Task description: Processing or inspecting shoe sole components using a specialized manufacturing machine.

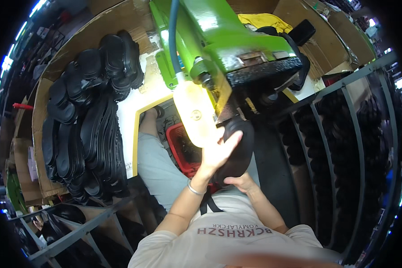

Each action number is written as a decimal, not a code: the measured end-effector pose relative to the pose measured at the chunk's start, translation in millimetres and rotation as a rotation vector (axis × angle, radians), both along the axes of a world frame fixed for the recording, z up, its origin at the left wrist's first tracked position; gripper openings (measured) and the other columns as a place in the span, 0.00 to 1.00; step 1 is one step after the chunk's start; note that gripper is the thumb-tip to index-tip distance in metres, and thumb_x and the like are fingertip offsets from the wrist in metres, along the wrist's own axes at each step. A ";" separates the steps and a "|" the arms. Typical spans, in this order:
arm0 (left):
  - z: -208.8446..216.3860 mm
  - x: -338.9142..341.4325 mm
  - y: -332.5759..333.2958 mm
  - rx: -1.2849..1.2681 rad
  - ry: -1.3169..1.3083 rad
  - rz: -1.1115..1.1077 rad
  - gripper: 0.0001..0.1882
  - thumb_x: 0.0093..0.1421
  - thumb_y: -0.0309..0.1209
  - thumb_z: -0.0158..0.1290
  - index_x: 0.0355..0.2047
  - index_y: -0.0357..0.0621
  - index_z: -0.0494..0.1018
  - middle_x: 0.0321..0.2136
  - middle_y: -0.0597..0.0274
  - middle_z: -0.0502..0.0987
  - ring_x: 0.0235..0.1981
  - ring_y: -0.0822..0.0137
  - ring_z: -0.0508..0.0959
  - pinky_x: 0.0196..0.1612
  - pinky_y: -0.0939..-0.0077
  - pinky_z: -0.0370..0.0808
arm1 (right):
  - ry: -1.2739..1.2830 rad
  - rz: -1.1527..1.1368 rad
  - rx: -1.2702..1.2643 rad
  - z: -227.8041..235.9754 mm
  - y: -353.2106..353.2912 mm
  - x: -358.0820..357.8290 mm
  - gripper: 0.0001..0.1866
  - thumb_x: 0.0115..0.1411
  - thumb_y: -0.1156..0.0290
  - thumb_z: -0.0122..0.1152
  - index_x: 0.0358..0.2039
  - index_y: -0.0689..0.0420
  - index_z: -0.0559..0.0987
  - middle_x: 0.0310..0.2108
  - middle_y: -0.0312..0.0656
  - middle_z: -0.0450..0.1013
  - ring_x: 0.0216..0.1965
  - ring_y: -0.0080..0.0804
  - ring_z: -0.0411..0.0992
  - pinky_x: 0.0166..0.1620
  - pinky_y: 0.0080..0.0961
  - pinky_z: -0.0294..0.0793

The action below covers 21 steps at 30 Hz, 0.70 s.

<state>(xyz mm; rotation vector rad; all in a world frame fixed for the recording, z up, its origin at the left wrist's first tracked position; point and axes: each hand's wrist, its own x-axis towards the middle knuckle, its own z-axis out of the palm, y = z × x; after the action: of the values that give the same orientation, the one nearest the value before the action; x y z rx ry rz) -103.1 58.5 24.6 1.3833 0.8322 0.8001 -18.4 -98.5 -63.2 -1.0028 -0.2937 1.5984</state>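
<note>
A black shoe sole [240, 154] is held up at the working end of a green machine [219, 40]. My left hand [216, 152], with a bracelet on its wrist, is closed on the sole's left side, thumb across its face. Lower down, my right hand [243, 182] grips the near end of the same sole, its fingers partly hidden behind it. The sole's far end sits close under the machine's dark metal head [231, 107]; whether the two touch I cannot tell. A glaring lamp [194, 111] shines beside my left hand.
On the left, a cardboard box [40, 134] bears stacked black soles [98, 129]. Below the lamp stands a red basket [172, 138], near my leg. A grey metal rack [330, 129] with dark soles runs along the right. Yellow cloth [265, 21] lies behind the machine.
</note>
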 end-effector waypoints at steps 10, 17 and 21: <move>3.8 -7.8 0.3 0.457 0.172 0.215 0.06 0.53 0.21 0.56 0.31 0.30 0.73 0.22 0.64 0.74 0.20 0.79 0.71 0.20 0.88 0.70 | -0.023 -0.439 -0.047 37.2 -23.1 44.5 0.33 0.39 0.88 0.56 0.52 0.67 0.67 0.47 0.46 0.70 0.50 0.38 0.69 0.54 0.31 0.67; 19.4 -19.7 2.2 -0.283 -0.329 0.170 0.11 0.53 0.19 0.56 0.36 0.29 0.70 0.25 0.61 0.73 0.20 0.75 0.74 0.19 0.83 0.77 | -0.261 -0.585 0.183 86.3 36.6 114.8 0.21 0.50 0.82 0.56 0.47 0.64 0.69 0.42 0.43 0.71 0.44 0.31 0.71 0.50 0.27 0.70; 16.6 -46.2 18.5 -0.047 -0.347 0.195 0.10 0.53 0.19 0.57 0.36 0.30 0.72 0.26 0.61 0.75 0.23 0.76 0.75 0.21 0.82 0.75 | -0.295 -0.520 0.257 98.4 77.2 106.9 0.17 0.51 0.81 0.59 0.42 0.59 0.70 0.36 0.38 0.71 0.38 0.24 0.70 0.44 0.21 0.72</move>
<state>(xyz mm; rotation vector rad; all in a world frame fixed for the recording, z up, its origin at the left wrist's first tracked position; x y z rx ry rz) -149.3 76.9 41.2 1.0901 0.7139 1.1276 88.5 -21.3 35.2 -1.0114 -0.3908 0.9190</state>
